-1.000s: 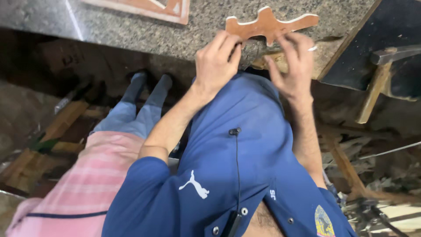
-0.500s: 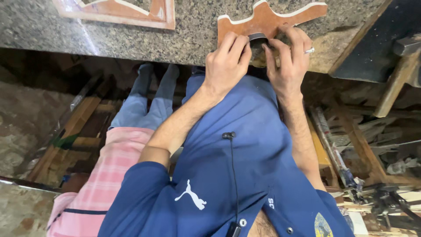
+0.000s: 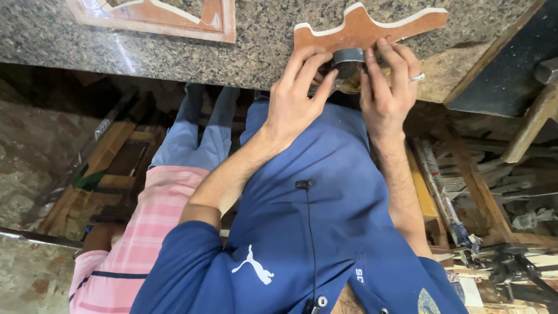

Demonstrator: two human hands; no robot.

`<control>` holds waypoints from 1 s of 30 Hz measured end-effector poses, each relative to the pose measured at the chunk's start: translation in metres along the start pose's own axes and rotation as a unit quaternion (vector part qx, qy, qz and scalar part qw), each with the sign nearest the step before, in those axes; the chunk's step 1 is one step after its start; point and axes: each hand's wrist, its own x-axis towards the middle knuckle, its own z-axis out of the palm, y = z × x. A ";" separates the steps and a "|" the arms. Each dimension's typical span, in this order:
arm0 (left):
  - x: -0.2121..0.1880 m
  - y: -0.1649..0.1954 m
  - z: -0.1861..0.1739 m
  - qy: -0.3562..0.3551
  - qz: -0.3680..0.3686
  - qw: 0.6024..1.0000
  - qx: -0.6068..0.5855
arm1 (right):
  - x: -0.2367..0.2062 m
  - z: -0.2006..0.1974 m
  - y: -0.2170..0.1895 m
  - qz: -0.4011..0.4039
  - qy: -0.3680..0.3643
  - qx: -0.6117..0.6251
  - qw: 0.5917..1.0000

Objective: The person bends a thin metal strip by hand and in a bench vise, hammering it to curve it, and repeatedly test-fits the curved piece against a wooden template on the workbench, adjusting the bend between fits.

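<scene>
A small dark round block (image 3: 347, 60) is pinched between the left hand (image 3: 297, 96) and the right hand (image 3: 388, 87), with the fingers (image 3: 302, 61) curled tight around it. It is held at the near edge of the speckled stone desk (image 3: 174, 52), pressed against a brown cut-out board (image 3: 372, 29). A wooden frame (image 3: 157, 14) is seen well apart, further left on the desk

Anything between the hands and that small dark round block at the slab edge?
Nothing visible. Left hand and right hand are both already on the dark round block, fingers wrapped around it, against the red-brown cutout piece on the granite slab.
</scene>
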 end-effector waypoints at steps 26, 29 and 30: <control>-0.002 0.004 0.002 0.001 0.047 0.988 0.147 | -0.004 0.009 0.000 0.040 0.028 0.063 0.997; -0.001 0.005 0.002 -0.007 0.037 0.989 0.143 | -0.003 0.010 -0.003 0.055 0.032 0.054 0.996; -0.001 0.005 0.003 -0.010 0.035 0.989 0.144 | -0.003 0.011 -0.003 0.061 0.035 0.052 0.996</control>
